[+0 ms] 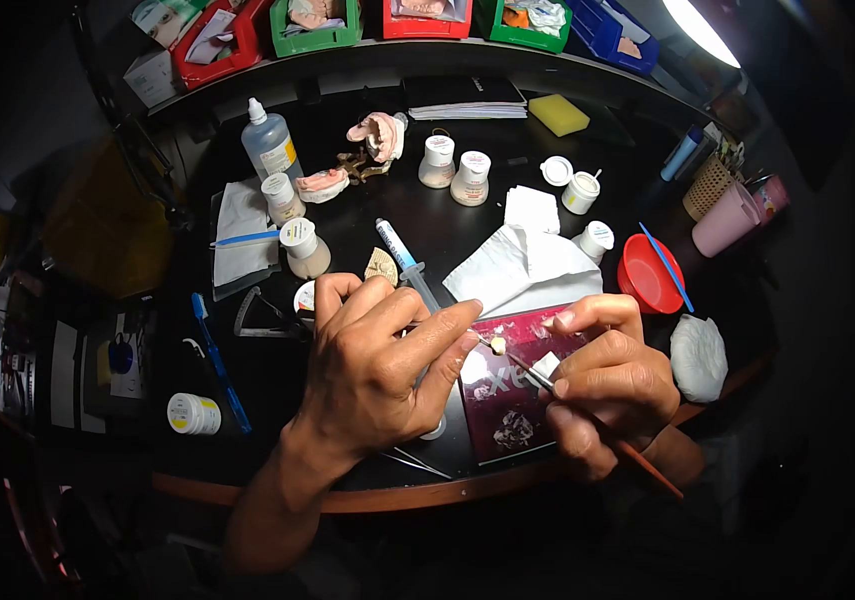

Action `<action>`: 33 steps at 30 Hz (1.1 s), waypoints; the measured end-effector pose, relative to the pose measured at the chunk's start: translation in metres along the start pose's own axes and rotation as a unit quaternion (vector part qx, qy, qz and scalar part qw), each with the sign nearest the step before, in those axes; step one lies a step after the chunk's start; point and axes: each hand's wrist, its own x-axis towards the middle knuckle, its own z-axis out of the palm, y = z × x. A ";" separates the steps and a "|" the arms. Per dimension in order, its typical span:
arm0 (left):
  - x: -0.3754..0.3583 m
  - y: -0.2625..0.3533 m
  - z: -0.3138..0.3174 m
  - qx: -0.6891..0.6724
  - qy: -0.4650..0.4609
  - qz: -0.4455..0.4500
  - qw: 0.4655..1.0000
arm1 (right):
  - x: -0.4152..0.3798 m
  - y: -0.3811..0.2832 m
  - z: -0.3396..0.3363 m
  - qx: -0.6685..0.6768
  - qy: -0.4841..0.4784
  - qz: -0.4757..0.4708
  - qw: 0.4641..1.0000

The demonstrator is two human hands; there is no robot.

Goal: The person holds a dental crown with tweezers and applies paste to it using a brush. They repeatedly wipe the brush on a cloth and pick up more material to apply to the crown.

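Note:
Thumb and forefinger of my left hand (382, 360) are pinched at the end of a short thin piece with a small cream-coloured dental crown (498, 345) on its tip. My right hand (615, 390) grips a fine brush (635, 462) with a reddish-brown handle, its tip pointing at the crown from the right. Below both hands lies a dark red glass mixing slab (497, 400) with smears of white material. Beneath the left fingers, a syringe (397, 243) is partly hidden, and a tooth model (381, 265) sits beyond the knuckles.
Powder jars (305, 248), a clear bottle (270, 140) and pink-gummed dental models (379, 135) stand behind. White tissue (527, 260) lies beyond the slab. To the right are a red bowl (647, 275) and a white wad (698, 358); at left, a blue toothbrush (219, 360). Tweezers (417, 464) lie near the front edge.

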 end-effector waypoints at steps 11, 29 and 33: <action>-0.003 0.003 0.005 0.017 -0.031 0.006 0.999 | -0.009 0.002 0.007 0.072 -0.029 0.043 0.996; -0.005 0.003 0.005 0.009 -0.042 0.005 0.999 | -0.012 0.007 0.012 0.085 0.003 0.020 0.996; -0.005 0.003 0.005 0.005 -0.047 0.006 0.999 | -0.013 0.005 0.012 0.064 0.006 0.022 0.998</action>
